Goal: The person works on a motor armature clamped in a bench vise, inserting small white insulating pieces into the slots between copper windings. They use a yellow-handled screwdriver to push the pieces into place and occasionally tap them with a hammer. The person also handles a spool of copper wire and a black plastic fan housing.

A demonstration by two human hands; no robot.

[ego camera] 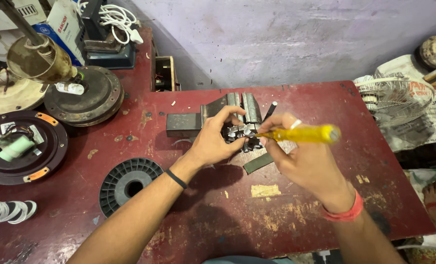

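My left hand (213, 139) grips a small metal motor stator (241, 132) with slotted teeth and pale insulation strips, holding it just above the red table (144, 210). My right hand (303, 164) is closed on a yellow-handled screwdriver (303, 133), whose tip points left into the stator's slots. A black band circles my left wrist and a red band my right one. Behind the stator, grey metal blocks (198, 120) lie on the table.
A black plastic spool (127, 183) lies left of my left arm. Fan motor housings (83, 95) and a black rotor disc (22, 146) crowd the far left. A flat dark strip (257, 163) lies under my hands. A wire fan guard (391, 98) sits at right.
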